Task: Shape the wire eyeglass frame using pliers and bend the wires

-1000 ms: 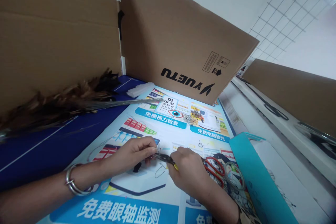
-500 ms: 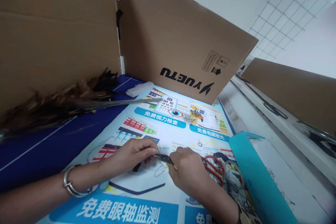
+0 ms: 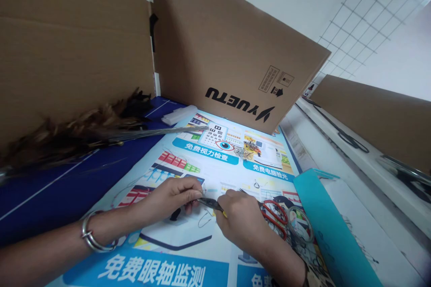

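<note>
Pliers with dark jaws (image 3: 210, 202) and a yellow handle are gripped in my right hand (image 3: 240, 216), their jaws pointing left. The pliers' tips meet the fingertips of my left hand (image 3: 180, 192), which is closed in a pinch. Whatever sits between those fingers is too small and too covered to name. Below the pliers, a thin bent wire (image 3: 204, 220) lies on the printed poster (image 3: 215, 175). Just right of my right hand are red-handled scissors (image 3: 275, 218), partly hidden by the hand, and a clear ring-shaped roll (image 3: 301, 224).
A small heap of metal pieces (image 3: 243, 153) lies farther back on the poster. Brown feathers (image 3: 77, 130) and a bundle of thin strands (image 3: 158, 131) lie at left. Cardboard panels (image 3: 229, 45) stand behind. A teal box (image 3: 336, 228) at right has wire pieces inside.
</note>
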Demonstrator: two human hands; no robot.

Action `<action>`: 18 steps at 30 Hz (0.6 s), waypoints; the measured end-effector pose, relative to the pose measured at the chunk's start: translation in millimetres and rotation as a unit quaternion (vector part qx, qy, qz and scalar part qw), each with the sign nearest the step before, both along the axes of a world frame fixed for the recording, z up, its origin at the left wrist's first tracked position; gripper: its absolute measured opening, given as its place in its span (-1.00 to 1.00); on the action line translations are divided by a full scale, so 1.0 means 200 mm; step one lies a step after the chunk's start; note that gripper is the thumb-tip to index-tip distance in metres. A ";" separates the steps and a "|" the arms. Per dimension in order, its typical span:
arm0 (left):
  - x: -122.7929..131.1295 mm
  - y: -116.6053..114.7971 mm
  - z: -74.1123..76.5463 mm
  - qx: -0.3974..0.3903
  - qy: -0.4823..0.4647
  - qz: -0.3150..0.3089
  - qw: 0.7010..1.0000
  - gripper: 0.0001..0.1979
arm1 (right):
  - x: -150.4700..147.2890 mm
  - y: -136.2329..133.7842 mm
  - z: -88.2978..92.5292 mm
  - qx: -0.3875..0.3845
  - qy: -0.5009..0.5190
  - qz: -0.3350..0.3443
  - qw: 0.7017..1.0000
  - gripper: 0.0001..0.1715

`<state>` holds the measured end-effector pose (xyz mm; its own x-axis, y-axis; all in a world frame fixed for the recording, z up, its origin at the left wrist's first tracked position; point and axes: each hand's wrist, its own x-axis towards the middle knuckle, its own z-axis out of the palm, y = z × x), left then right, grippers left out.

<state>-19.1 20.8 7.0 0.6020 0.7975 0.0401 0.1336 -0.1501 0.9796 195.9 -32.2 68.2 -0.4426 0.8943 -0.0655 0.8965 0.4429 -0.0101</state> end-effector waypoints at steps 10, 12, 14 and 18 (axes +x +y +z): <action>-0.01 0.00 -0.01 -0.014 -0.012 -0.005 1.000 -0.73 | -0.01 0.00 0.01 -0.011 0.004 -0.004 1.000 -0.80; -0.01 0.00 -0.01 -0.018 -0.012 -0.005 1.000 -0.72 | 0.00 0.00 0.01 -0.010 0.005 -0.005 1.000 -0.80; -0.01 0.00 -0.01 -0.019 -0.014 -0.008 1.000 -0.73 | -0.01 0.00 0.00 -0.010 0.005 -0.005 1.000 -0.81; -0.01 0.00 -0.01 -0.029 -0.020 -0.007 0.999 -0.72 | -0.01 0.00 0.01 -0.010 0.005 -0.009 1.000 -0.80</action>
<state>-20.6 21.2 5.3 0.6113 0.7912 0.0186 0.0919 -0.0943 0.9913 193.5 -33.1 69.2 -0.4278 0.9004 -0.0795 0.9038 0.4270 -0.0271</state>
